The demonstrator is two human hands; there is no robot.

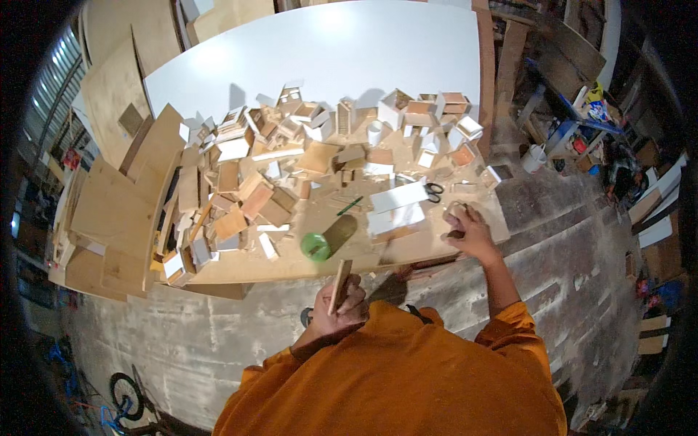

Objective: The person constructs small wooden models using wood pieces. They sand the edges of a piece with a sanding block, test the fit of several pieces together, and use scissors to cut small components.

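Note:
Near the front edge of the table, my left hand (350, 305) is closed round a thin flat wooden strip (339, 285), which stands upright out of the fist. My right hand (469, 229) is over the right part of the table with its fingers curled in; whatever they grip is hidden. Up and left of that hand lie black-handled scissors (434, 192) and a white panel (398, 196), with a second white piece (396, 219) just below it. A green round container (315, 247) is beyond my left hand. A dark green pen or pencil (350, 206) rests farther back.
Small wooden boxes and offcuts (254, 196) crowd the table's left and back. A white cup (374, 132) stands among them. Behind is a large white sheet (313, 58). Plywood panels (109, 225) lean at the left. A white bucket (534, 158) sits on the concrete floor (574, 269) at right.

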